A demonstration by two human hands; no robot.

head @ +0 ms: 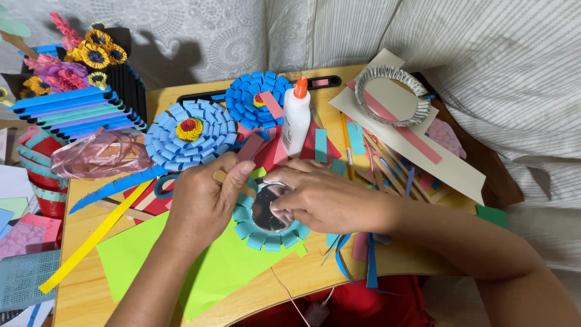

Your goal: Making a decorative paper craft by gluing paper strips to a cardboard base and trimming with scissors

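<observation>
Two hands work below the glue bottle [296, 121]: left hand [203, 203] and right hand [324, 197] fingers pinching a teal paper ring [269, 233] (foil-centred).

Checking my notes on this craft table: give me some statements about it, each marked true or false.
1. Both hands touch the foil dish ringed with blue paper loops. True.
2. The glue bottle lies on its side. False: it stands upright.
3. The left hand holds scissors. False: it holds a strip by the dish.
4. An empty foil pan sits at the far right. True.
5. The paper under the dish is red. False: it is a green sheet.
</observation>
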